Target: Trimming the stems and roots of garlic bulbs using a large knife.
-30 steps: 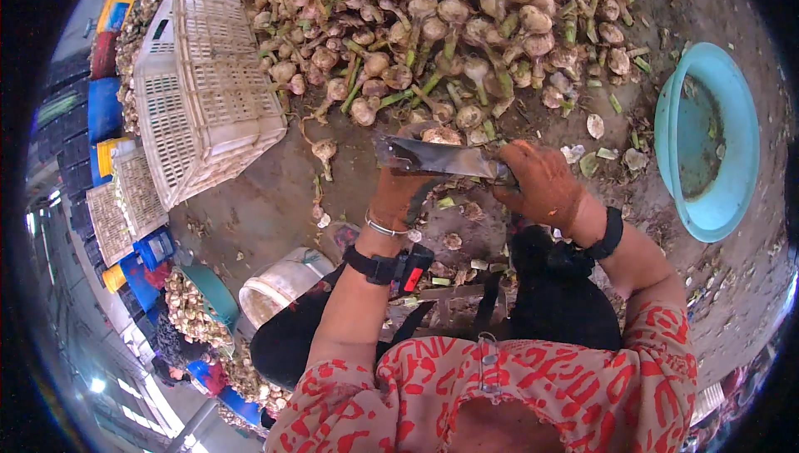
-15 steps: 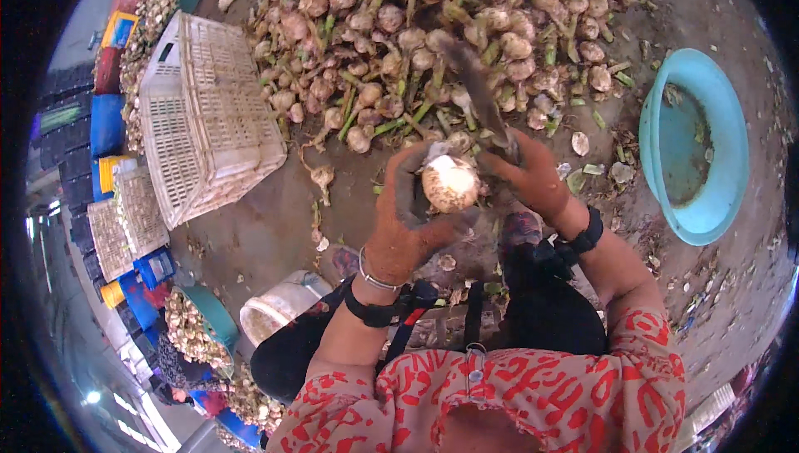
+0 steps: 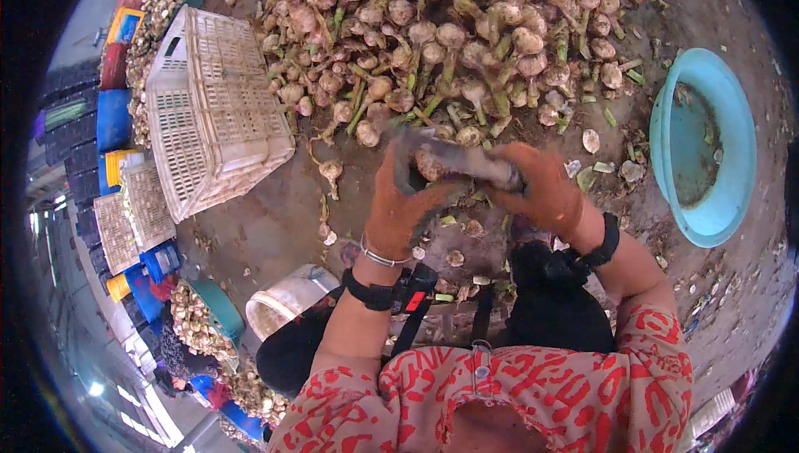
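My left hand (image 3: 394,207), in a stained orange glove with dark fingers, is closed round a garlic bulb (image 3: 430,167). In my right hand (image 3: 545,191), gloved the same way, is the handle of a knife (image 3: 466,160). Its blade is blurred by motion and lies across the bulb toward my left fingers, hiding part of the bulb. Whether the edge touches the bulb I cannot tell. Just beyond my hands spreads a large heap of garlic bulbs (image 3: 449,37) with stems on, several loose ones at its near edge.
A dirty white plastic crate (image 3: 220,112) stands left of the heap. To the right sits a light blue basin (image 3: 741,153). Near my left knee is a white bucket (image 3: 287,299). Cut stems and peelings litter the floor. Farther left are more garlic, coloured containers and another person (image 3: 179,341).
The knife has swung from pointing away over the heap to lying leftward across the bulb. The bulb's bright white side no longer shows. My right hand has turned inward.
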Available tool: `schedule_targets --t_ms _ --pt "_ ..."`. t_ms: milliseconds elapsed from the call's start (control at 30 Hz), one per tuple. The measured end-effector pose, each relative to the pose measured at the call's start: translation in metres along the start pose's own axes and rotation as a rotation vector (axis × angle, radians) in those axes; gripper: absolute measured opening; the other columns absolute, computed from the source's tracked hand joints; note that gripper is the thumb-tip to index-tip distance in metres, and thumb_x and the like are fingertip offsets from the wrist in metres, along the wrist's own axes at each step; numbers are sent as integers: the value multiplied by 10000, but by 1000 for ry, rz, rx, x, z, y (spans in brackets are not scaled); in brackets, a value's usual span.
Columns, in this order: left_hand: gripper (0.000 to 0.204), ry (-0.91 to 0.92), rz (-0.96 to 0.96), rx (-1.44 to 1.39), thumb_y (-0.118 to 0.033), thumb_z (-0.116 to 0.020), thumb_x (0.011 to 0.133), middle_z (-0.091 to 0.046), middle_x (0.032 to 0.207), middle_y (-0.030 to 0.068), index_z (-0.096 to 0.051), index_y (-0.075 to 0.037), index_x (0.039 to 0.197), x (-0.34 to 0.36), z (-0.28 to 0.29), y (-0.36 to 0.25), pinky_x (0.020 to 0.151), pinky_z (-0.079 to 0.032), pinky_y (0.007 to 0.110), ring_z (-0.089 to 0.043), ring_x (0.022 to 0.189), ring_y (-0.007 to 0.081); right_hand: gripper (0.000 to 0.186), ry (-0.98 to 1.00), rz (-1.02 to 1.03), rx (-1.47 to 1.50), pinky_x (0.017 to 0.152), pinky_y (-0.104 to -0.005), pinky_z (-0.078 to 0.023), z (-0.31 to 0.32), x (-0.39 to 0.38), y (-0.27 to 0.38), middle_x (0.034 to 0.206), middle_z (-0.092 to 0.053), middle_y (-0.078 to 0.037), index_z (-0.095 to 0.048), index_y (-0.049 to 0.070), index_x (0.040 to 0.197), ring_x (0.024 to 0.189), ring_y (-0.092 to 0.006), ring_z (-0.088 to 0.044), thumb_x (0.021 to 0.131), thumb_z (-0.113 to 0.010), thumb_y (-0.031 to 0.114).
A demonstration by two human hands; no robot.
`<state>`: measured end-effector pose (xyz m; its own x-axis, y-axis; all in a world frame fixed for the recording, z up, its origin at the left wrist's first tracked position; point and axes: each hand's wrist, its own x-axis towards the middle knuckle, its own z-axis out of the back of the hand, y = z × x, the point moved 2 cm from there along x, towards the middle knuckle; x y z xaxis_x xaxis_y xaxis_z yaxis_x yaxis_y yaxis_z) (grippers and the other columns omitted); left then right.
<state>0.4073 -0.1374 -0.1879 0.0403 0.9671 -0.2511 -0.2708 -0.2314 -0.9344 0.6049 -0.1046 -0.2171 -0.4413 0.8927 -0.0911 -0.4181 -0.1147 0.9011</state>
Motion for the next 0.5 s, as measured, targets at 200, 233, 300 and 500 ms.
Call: schedule_targets --t_ms 200,233,300,500 --pt "461 156 149 -1274 -293 -335 954 -472 1243 192 -283 -44 1339 5 8 64 954 -432 428 -523 1086 302 550 121 306 -345 658 -421 -452 -6 -6 13 937 -572 -121 -515 88 1101 802 -336 -581 656 -724 332" --pt "461 159 153 -1278 -293 -335 954 -472 1243 192 -283 -44 1339 -1 10 64 954 -432 428 -523 1086 302 531 134 299 -387 646 -427 -449 -5 -6 11 930 -576 -120 -517 88 1080 791 -338 -582 662 -716 348" --pt "469 -89 -211 652 -125 -555 860 -559 1143 136 -396 -26 1290 -19 22 50 875 -470 350 -571 998 231 513 151 293 -427 634 -433 -446 -5 -5 9 924 -581 -118 -518 89 1058 780 -340 -583 667 -708 363" --pt "440 -10 188 -218 -123 -680 699 -596 970 70 -501 -39 1092 -15 4 21 812 -486 300 -589 890 158 409 160 159 -492 640 -457 -449 -21 -9 -42 927 -601 -145 -516 73 989 774 -358 -595 728 -669 348"
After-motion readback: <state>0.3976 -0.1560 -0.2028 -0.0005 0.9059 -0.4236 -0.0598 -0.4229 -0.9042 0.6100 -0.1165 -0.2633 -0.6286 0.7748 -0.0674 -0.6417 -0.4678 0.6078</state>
